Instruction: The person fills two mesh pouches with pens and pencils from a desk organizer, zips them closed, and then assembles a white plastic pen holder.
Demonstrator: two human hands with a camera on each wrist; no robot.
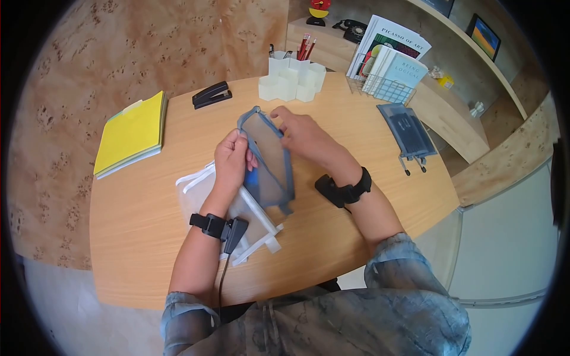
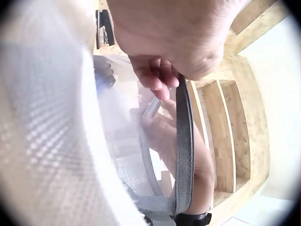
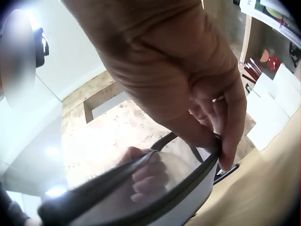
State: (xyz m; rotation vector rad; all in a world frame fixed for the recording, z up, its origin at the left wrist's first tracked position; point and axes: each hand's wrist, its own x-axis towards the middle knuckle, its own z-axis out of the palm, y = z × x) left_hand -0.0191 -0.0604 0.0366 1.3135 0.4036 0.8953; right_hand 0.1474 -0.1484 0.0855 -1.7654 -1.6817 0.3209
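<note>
A grey-blue mesh zip pouch [image 1: 274, 157] stands raised over the table with its zipped mouth spread apart. My left hand [image 1: 231, 155] pinches the left edge of that mouth. The thumb and fingers of my right hand [image 3: 211, 108] pinch the opposite dark rim [image 3: 200, 181] in the right wrist view. Through the mesh, a blue patch [image 1: 253, 178] shows low in the pouch. Under my left forearm and the grey pouch lies a white-edged mesh pouch [image 1: 193, 193], partly hidden by them.
A yellow folder stack [image 1: 132, 133] lies at the left, near a black stapler [image 1: 211, 95]. White hexagonal pen holders [image 1: 291, 80] stand at the back. Books in a wire basket [image 1: 386, 89] are behind on the right, and another dark mesh pouch [image 1: 407, 130] lies at the right edge.
</note>
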